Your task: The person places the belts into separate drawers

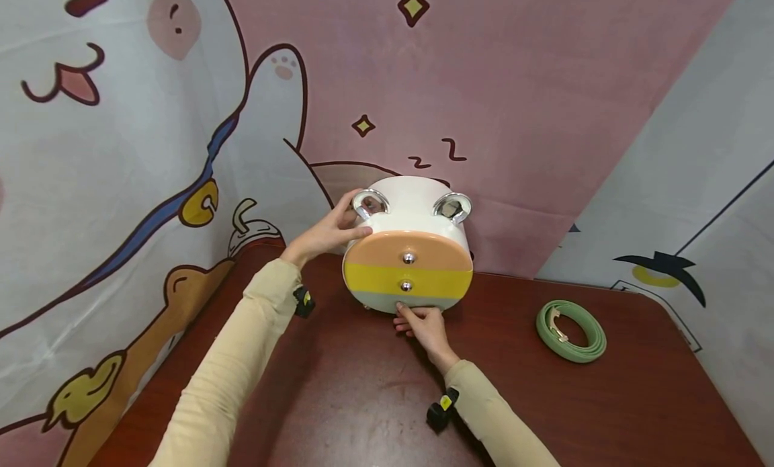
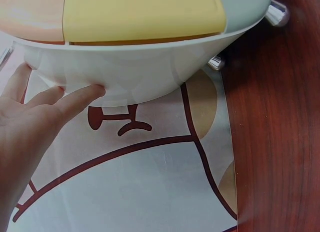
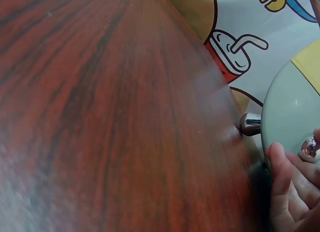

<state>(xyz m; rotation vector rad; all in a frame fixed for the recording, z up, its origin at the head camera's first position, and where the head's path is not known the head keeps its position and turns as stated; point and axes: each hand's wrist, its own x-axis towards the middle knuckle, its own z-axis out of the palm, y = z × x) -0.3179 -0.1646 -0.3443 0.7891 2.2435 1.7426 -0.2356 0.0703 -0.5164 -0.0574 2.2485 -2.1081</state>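
A white oval storage box (image 1: 410, 205) with chrome ring ears stands upright at the table's back. Its front has an orange, a yellow (image 1: 369, 279) and a grey-green drawer (image 3: 292, 109), each band a colour of its own. My left hand (image 1: 329, 233) rests on the box's upper left side; in the left wrist view its spread fingers (image 2: 82, 99) touch the white shell. Low at the front, my right hand (image 1: 426, 329) is at the bottom drawer. Its thumb and curled fingers are around the chrome knob (image 3: 309, 151), which the hand hides in the head view.
A coiled green belt (image 1: 571, 331) with a gold buckle lies on the brown table (image 1: 363, 400), right of the box. Short chrome feet (image 3: 250, 124) hold the box off the tabletop. A printed cartoon cloth (image 1: 514, 117) hangs close behind and at the left.
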